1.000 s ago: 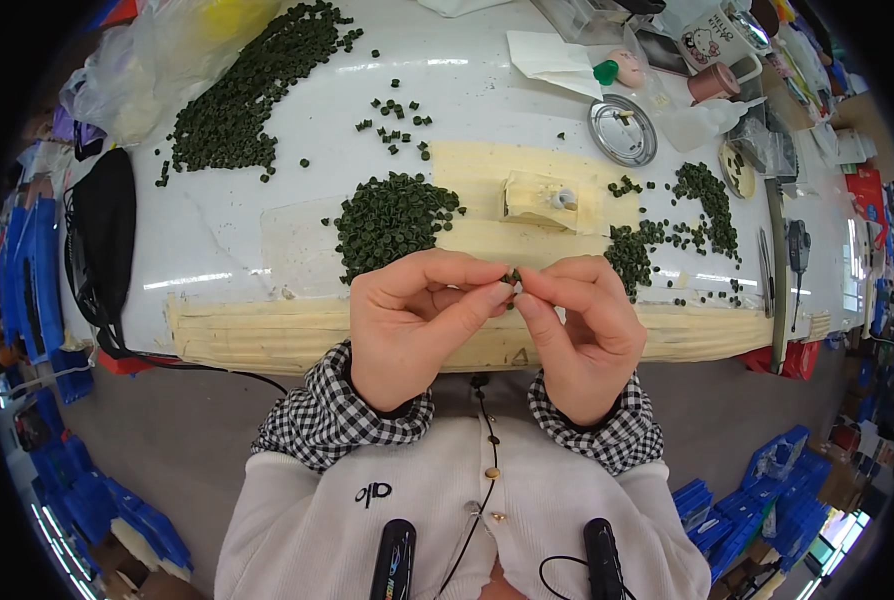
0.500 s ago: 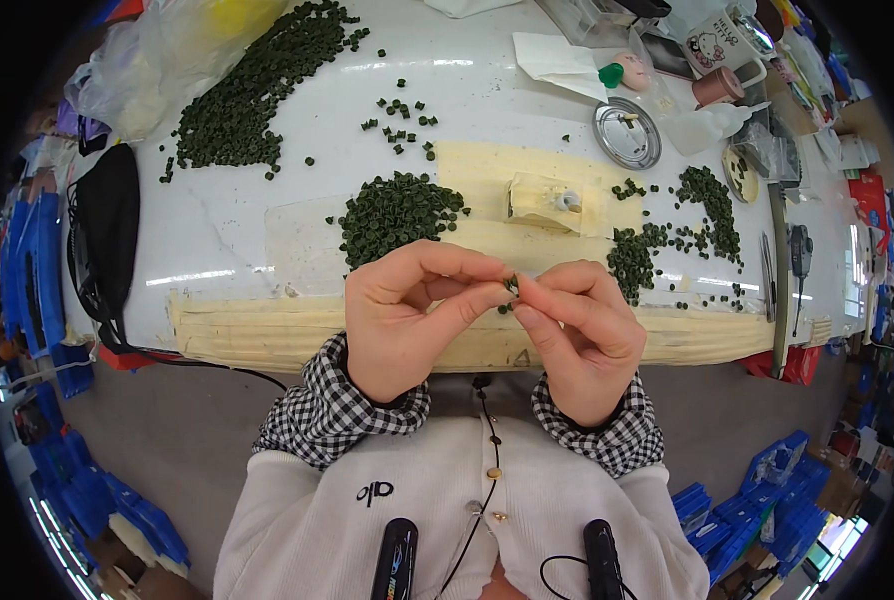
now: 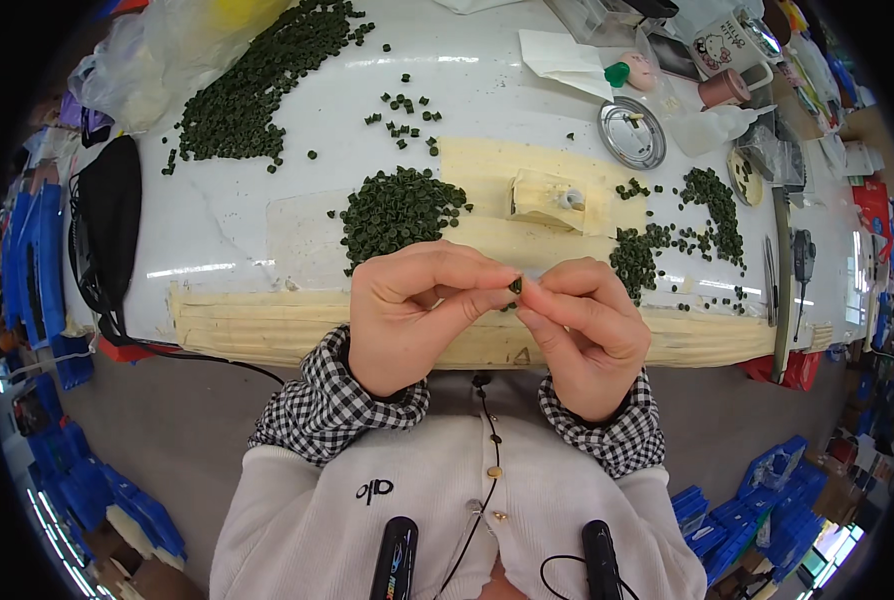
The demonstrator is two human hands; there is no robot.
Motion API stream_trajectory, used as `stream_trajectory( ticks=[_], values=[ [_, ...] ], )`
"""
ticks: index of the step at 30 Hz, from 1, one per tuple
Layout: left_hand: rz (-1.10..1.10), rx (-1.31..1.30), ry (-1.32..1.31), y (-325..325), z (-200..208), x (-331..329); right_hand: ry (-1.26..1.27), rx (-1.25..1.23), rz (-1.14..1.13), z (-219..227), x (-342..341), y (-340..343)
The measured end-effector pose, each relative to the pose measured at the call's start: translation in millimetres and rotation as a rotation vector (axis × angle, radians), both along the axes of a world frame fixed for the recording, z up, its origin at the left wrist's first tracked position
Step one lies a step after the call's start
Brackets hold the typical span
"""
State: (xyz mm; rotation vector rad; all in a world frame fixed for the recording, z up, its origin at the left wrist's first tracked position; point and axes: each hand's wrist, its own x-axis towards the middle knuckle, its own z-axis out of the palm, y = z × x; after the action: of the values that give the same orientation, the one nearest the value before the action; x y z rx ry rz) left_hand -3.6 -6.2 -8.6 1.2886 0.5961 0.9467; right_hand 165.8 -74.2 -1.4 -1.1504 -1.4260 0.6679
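Pinching a small green piece (image 3: 516, 286) at frame centre, my left hand (image 3: 417, 315) and right hand (image 3: 587, 330) meet fingertip to fingertip, both closed on it. It looks light, stiff and easily dropped; best gripped by its sides. Beyond: a green heap (image 3: 399, 208) above, a round tin (image 3: 632, 132) at upper right, holding something small I cannot identify.

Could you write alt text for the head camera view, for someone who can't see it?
Seen from above, a left hand and a right hand pinch one small dark green piece between their fingertips over a white table scattered with heaps of similar green pieces.
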Motion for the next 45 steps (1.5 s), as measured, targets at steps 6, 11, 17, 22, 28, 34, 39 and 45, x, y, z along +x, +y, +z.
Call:
stream_trajectory(
  ticks=[6,11,17,22,28,34,39,45],
  values=[
    [-0.046,-0.119,-0.098,-0.6,1.4,3.6,0.021,-0.015,-0.029,-1.1,0.7,-0.9],
    [-0.067,-0.149,-0.124,0.1,0.3,2.7,0.054,-0.032,-0.027,-1.2,0.4,-0.5],
    [-0.061,-0.152,-0.127,0.1,0.6,2.5,0.083,-0.059,-0.035,-1.6,-0.8,-0.8],
    [-0.049,-0.142,-0.114,0.3,1.5,2.6,0.101,-0.067,-0.033,-3.0,-0.2,-0.5],
    [-0.025,-0.101,-0.086,0.9,2.0,2.8,0.123,-0.098,-0.024,-1.1,-1.4,-0.5],
    [-0.020,-0.054,-0.049,2.2,1.1,2.5,0.138,-0.125,-0.022,-0.5,-1.2,-0.9],
    [0.024,-0.097,-0.064,0.4,2.5,6.1,0.094,-0.104,0.007,-3.4,2.2,-0.1],
    [0.047,-0.153,-0.073,0.3,3.2,6.9,0.056,0.020,-0.332,0.5,13.4,12.6]
  ],
)
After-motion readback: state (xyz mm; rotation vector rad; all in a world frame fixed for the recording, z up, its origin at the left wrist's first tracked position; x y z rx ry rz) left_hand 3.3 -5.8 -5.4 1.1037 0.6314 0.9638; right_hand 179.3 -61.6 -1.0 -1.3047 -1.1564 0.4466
